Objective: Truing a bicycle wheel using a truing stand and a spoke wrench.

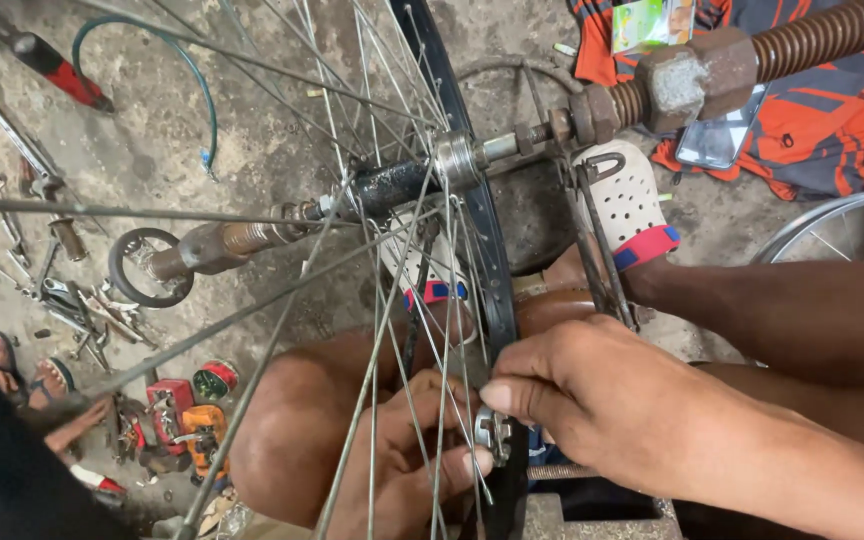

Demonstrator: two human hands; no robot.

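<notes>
we're mid spoke adjustment, right hand (592, 395) pinching a small metal spoke tool (493, 432) at the near rim (497, 300) of the wheel, left hand (422, 450) closed around spokes (372, 380) beside it, so next probably needs a small careful turn.

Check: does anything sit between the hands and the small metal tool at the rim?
Nothing visible. The right hand pinches the tool at the rim; the left hand reaches it through the spokes, thumb touching.
</notes>
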